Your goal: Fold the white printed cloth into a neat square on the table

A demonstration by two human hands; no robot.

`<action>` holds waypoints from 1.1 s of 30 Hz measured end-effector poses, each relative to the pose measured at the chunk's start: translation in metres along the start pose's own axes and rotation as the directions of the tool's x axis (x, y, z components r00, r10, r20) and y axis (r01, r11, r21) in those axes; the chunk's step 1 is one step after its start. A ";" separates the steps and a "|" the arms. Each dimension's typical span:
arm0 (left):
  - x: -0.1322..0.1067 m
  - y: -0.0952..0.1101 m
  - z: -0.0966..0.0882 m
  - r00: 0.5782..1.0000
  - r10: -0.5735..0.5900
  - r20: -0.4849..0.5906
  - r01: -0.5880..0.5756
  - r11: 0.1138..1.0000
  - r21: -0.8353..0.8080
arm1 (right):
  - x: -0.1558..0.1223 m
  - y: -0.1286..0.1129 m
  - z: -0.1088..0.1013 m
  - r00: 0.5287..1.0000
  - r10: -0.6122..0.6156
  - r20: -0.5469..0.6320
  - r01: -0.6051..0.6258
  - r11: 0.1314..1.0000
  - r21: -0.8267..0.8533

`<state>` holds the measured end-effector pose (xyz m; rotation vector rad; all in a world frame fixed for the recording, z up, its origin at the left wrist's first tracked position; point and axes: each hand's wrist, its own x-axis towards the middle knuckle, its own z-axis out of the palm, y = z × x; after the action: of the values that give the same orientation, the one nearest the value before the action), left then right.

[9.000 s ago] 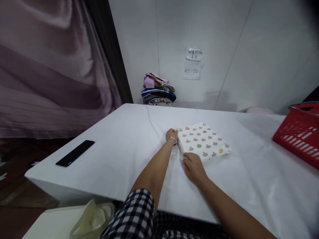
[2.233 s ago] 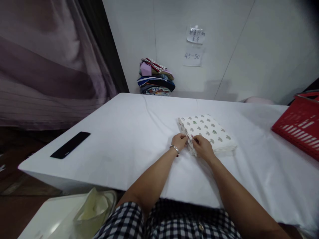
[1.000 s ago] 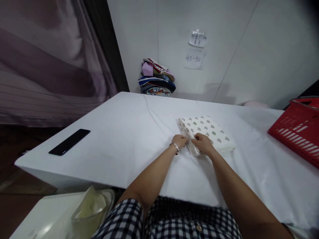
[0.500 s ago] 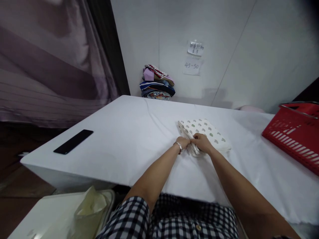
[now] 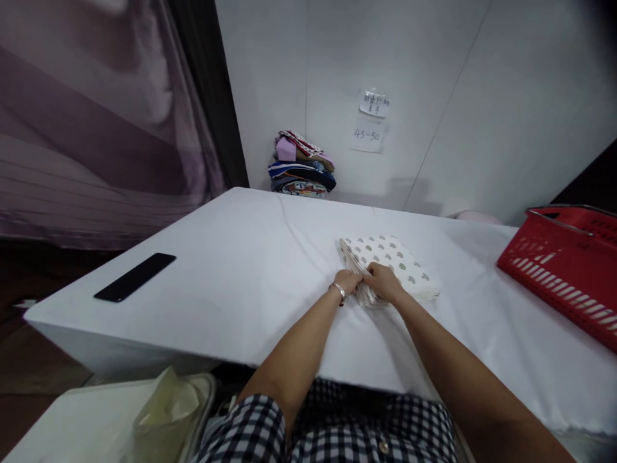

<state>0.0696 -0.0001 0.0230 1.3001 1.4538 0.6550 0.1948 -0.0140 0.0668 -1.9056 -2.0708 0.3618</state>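
- White fabric, dotted with small grey motifs and a few green ones: the printed cloth [image 5: 400, 258] lies folded in several layers on the table [image 5: 216, 257], right of centre, its left edge at our fingertips.
- Our left hand [image 5: 348, 281], a silvery bracelet [image 5: 340, 293] at its wrist, meets that left edge, its grip drawn narrow on the layers, the fingertips partly hidden.
- Our right hand [image 5: 384, 281] lies over the near part of the printed cloth, knuckles up, its grip closed on the same edge; whether our two hands touch, we cannot tell.
- Layers show loosely along the left edge, while the right-hand corner rests flat on the table.
- Light, soft and limp is how we judge the printed cloth: nothing to break, little to slip from bare fingers, though its layers could slide over one another.
- Best hold, in our view: the whole thickness of the left edge, thumbs above and fingers beneath, since a pinch on the top layer alone might leave the lower ones behind.
- To our right stands a red basket [image 5: 569, 270], well apart from the printed cloth; to our left, a flat black object [image 5: 135, 277] lies near the table's side edge.
- Beyond the far edge, a stack of folded fabrics [image 5: 302, 167] sits against the wall [image 5: 434, 64], which bears two paper notes [image 5: 367, 136], the lower reading "45-50".
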 end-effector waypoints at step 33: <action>0.005 -0.008 -0.002 0.999 0.012 0.030 -0.013 0.999 0.032 | -0.005 0.069 0.012 0.942 -0.251 -0.223 0.255 0.967 -0.009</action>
<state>0.0657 0.0028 0.0146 1.3388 1.4388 0.6205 0.2544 -0.0128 0.0289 -1.5604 -2.1146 0.1027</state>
